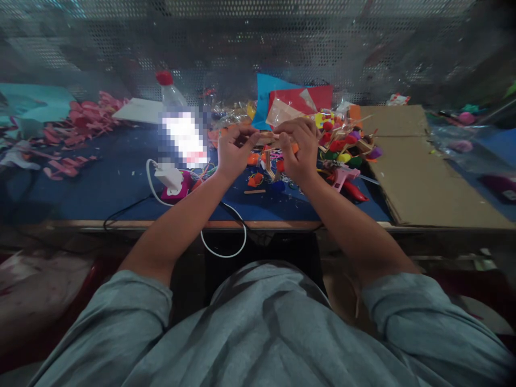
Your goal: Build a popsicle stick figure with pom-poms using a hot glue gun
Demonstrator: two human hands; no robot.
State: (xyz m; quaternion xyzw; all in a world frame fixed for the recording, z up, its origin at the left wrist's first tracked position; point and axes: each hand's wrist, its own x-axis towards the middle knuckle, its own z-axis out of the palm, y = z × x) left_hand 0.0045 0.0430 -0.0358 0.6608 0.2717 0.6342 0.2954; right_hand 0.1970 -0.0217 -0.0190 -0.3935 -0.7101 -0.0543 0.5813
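Observation:
My left hand [234,150] and my right hand [298,148] are raised side by side over the blue table [113,183]. Both pinch the ends of a thin wooden stick [266,138] held level between them. Fingers of both hands are curled closed around it. Just beyond and under the hands lies a heap of small coloured craft pieces [342,148] with wooden sticks poking out. A pink glue gun [346,176] lies right of my right wrist.
A clear bottle with a red cap [171,97] stands at the back left of the hands. A white charger and cable [169,177] trail over the table edge. Pink cut-outs [80,129] lie far left, cardboard [415,172] at right, blue and red sheets [290,97] behind.

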